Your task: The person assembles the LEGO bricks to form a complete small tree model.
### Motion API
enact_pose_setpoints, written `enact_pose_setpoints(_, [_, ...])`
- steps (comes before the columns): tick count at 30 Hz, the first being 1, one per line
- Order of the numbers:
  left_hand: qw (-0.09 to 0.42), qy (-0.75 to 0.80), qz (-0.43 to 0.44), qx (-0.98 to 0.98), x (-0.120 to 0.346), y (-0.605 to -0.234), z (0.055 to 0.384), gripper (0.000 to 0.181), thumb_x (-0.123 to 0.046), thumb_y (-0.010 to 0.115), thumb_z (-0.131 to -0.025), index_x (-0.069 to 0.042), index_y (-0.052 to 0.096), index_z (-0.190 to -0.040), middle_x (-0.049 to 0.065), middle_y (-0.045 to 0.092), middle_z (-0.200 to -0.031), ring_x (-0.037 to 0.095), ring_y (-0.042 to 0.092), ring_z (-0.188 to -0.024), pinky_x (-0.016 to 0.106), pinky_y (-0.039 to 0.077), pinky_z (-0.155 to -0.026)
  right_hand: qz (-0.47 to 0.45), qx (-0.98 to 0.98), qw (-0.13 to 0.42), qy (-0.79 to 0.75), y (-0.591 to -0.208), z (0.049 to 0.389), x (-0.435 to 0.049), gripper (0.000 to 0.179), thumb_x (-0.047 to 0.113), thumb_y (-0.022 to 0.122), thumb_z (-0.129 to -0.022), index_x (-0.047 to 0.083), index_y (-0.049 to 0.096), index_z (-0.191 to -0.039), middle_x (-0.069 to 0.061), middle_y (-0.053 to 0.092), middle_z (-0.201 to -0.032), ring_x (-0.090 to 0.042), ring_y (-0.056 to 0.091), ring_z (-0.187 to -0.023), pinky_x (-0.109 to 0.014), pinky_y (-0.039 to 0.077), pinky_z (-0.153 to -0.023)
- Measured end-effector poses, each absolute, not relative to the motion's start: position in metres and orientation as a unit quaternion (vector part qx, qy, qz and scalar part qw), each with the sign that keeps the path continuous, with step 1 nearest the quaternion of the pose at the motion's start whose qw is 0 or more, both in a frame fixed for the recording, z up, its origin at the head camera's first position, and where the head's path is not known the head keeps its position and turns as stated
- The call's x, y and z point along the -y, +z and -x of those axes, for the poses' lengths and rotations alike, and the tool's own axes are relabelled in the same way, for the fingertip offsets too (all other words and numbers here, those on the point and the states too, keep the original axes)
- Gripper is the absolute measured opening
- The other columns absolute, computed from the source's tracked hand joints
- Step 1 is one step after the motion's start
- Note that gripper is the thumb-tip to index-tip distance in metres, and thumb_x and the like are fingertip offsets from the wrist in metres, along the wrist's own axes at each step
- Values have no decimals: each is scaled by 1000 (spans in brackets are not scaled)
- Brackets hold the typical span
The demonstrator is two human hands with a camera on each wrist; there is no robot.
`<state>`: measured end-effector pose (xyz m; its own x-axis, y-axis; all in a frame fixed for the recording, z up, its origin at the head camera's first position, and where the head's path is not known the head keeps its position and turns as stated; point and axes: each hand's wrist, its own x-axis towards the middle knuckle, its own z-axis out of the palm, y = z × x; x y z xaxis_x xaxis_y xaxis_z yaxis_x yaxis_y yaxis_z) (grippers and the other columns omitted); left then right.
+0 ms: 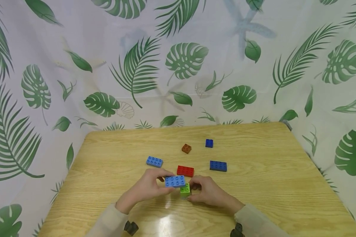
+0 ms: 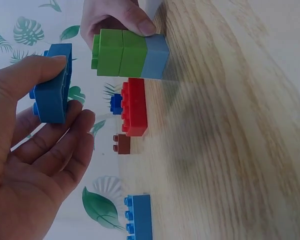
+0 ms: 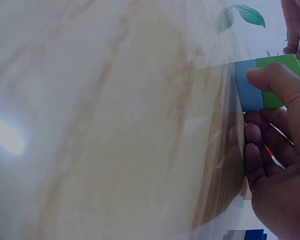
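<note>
My left hand (image 1: pixel 148 187) pinches a blue two-by-four toy building brick (image 1: pixel 175 181) between thumb and fingers, studs up. The brick is held above the table, and in the left wrist view a gap shows between it and the green studs. My right hand (image 1: pixel 210 193) grips a small stack from the side, thumb on the near face. That stack has a light blue brick (image 2: pixel 156 56) at the bottom and two green bricks (image 2: pixel 121 53) on top of it, and stands upright on the table. A red brick (image 1: pixel 185 171) lies just beyond both hands.
Farther back on the wooden table (image 1: pixel 115 144) lie a brown brick (image 1: pixel 186 148) and a small dark blue brick (image 1: pixel 209 143). A long dark blue brick (image 1: pixel 218 166) is to the right, another blue brick (image 1: pixel 154 161) to the left. A leaf-patterned curtain (image 1: pixel 154 98) hangs behind.
</note>
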<state>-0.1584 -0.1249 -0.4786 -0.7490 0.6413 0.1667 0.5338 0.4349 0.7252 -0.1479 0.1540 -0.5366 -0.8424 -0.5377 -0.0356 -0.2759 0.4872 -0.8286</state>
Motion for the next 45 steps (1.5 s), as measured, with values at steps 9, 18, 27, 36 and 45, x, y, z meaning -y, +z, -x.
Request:
enact_pose_setpoints(9, [90, 398, -347, -844, 125, -481, 154, 34, -16, 86, -87, -9, 77, -120, 1, 78, -110, 4, 65, -94, 32, 60, -86, 239, -846, 146, -454, -534, 146, -155, 26, 23, 88, -85, 14, 73, -105, 3, 71, -103, -11, 64, -93, -23, 54, -82])
enact_pose_setpoints(18, [113, 373, -347, -853, 122, -483, 155, 37, -20, 86, -89, -8, 76, -122, 2, 78, -110, 1, 65, -90, 29, 59, -86, 239, -845, 143, -456, -534, 145, -154, 27, 22, 89, -85, 13, 73, -104, 2, 70, -102, -12, 62, -93, -24, 53, -81])
enact_pose_setpoints(27, [143, 363, -348, -853, 123, -483, 159, 44, -23, 84, -92, -1, 74, -129, 1, 75, -93, -1, 54, -70, 18, 49, -61, 238, -848, 144, -451, -534, 147, -155, 27, 23, 89, -84, 13, 73, -103, 3, 70, -101, -12, 62, -93, -24, 53, -82])
enact_pose_setpoints(36, [148, 335, -343, -865, 122, -476, 159, 45, -24, 83, -92, -4, 73, -132, -1, 74, -94, 0, 43, -62, 17, 38, -54, 241, -848, 142, -451, -534, 148, -154, 27, 23, 89, -84, 13, 73, -104, 2, 71, -102, -12, 63, -93, -24, 54, -82])
enact_pose_setpoints(45, [155, 312, -355, -868, 117, -467, 161, 45, -23, 82, -93, -3, 73, -131, 2, 73, -90, 1, 30, -55, 19, 29, -51, 239, -850, 145, -447, -534, 147, -154, 27, 24, 88, -86, 13, 73, -106, 3, 72, -103, -10, 62, -93, -24, 54, -82])
